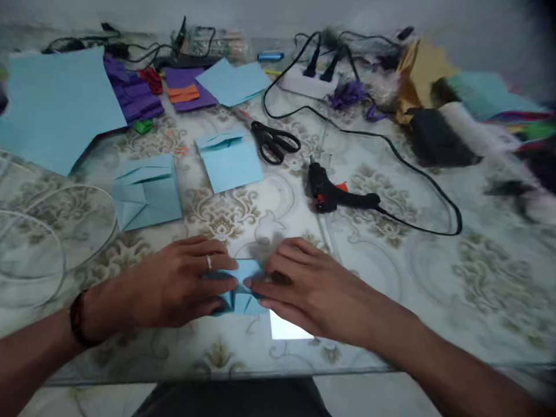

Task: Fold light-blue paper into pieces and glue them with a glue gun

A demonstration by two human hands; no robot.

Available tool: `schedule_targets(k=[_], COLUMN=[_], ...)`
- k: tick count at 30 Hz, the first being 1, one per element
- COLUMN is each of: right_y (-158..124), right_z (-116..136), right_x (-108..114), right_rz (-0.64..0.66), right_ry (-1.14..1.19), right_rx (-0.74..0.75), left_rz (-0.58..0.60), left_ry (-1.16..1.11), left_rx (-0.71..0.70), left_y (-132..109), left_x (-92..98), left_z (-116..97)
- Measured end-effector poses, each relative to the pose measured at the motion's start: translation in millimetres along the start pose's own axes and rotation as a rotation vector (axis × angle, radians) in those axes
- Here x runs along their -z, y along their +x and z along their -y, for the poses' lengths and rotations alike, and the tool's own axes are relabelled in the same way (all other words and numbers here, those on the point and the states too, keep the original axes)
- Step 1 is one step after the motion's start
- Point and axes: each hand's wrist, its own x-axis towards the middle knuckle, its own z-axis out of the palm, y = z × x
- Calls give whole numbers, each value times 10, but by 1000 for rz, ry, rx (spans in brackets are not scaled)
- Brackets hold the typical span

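A light-blue sheet of folded paper [247, 269] lies on the table in front of me, with creases and a small flap along its near part. My left hand [186, 284], wearing a ring and a dark bracelet, holds its left side with the fingers pressed together. From the right, my right hand [299, 284] grips the paper, its fingertips close to those of the left. Both hands cover much of the sheet. Partly under my right hand shows a bright white rectangle [289, 326]; what it is I cannot tell.
Two folded blue paper pieces [150, 197] lie beyond my hands. Black-handled scissors [273, 142] and a black glue gun [334, 194] with a looping cord lie further right. Blue sheets, purple paper [185, 87], a white power strip [308, 81] and white hoops [63, 255] surround them.
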Motion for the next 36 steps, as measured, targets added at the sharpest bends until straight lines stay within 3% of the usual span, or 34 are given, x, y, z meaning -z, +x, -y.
schedule_targets(k=[7, 13, 21, 32, 36], right_y=[-13, 8, 81, 117, 125], right_z=[-34, -39, 14, 45, 23], right_x=[-36, -108, -247, -170, -146], right_rz=[-40, -320, -222, -160, -129], right_ry=[55, 147, 181, 375, 465], right_rx=[-5, -186, -222, -386, -340], left_rz=[-17, -10, -16, 7, -34], left_ry=[14, -1, -92, -68, -89], left_rx=[23, 90, 169, 206, 241], left_y=[-24, -33, -11, 15, -15], left_x=[-20, -77, -131, -97, -148], left_z=[-1, -28, -59, -23, -10])
